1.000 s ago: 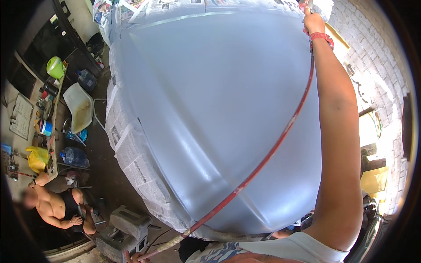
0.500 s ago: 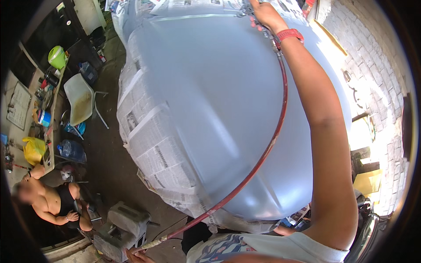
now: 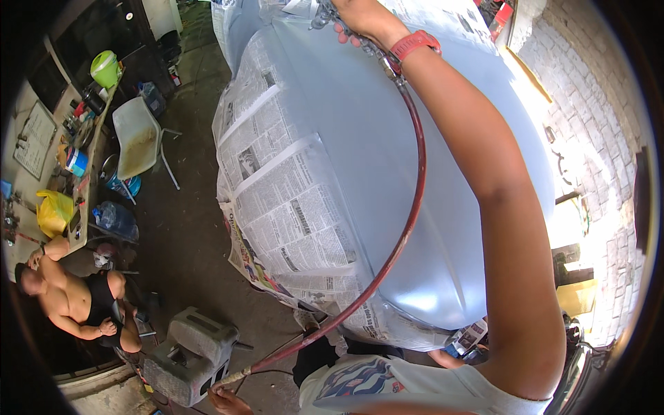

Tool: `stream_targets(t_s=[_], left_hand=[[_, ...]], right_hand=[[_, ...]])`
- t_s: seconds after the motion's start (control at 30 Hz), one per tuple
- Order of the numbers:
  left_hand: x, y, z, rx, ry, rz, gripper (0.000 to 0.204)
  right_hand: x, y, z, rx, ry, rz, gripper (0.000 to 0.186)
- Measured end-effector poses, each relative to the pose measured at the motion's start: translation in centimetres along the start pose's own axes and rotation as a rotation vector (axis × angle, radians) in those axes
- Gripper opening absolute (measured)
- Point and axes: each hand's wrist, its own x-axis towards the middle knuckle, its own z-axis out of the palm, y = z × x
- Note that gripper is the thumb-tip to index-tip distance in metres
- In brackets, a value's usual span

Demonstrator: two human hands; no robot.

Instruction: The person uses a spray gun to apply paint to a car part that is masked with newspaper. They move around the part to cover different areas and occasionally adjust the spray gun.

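My right hand (image 3: pixel 363 17) grips a spray gun (image 3: pixel 324 17) at the top of the view, partly hidden, with a red wristband on my wrist. A red hose (image 3: pixel 415 207) hangs from the gun and curves down to my left hand (image 3: pixel 228 402) at the lower edge, which grips it. Beneath my outstretched arm lies a smooth silver-grey curved panel, like a vehicle's hood (image 3: pixel 366 173). Newspaper masking (image 3: pixel 277 194) is taped along its left side and across its far end.
At left, a seated person (image 3: pixel 79 304) is near a cluttered bench with a green bucket (image 3: pixel 104 69) and yellow bag (image 3: pixel 54 214). A white chair (image 3: pixel 138 138) and a grey plastic object (image 3: pixel 187 353) stand on the floor (image 3: pixel 180 228). A brick surface (image 3: pixel 595 138) is at right.
My right hand and the gun have swept left across the panel's far end, pulling the hose's curve left. The view has shifted, showing more of the left-side newspaper.
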Motion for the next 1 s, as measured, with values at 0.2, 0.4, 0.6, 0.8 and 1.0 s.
stream_targets(t_s=[0.2,0.4,0.6,0.8,1.0], left_hand=[[-0.7,0.2,0.9,-0.041,0.036,0.102,0.049],[-2.0,2.6,1.8,-0.006,0.138,0.577,0.074],[-7.1,9.9,0.5,-0.048,0.122,0.739,0.078],[-13.2,11.8,-0.7,-0.5,-0.11,0.427,0.058],[-13.1,1.3,0.0,-0.102,-0.079,0.777,0.042]], right_hand=[[-0.9,4.2,-3.3,0.203,0.059,0.094,0.065],[-0.2,15.0,-14.6,-0.054,0.297,0.17,0.063],[0.8,25.1,-25.9,-0.094,0.46,0.188,0.064],[2.2,34.6,-34.5,-0.159,0.56,0.14,0.068],[0.6,39.4,-40.7,-0.215,0.728,0.178,0.072]])
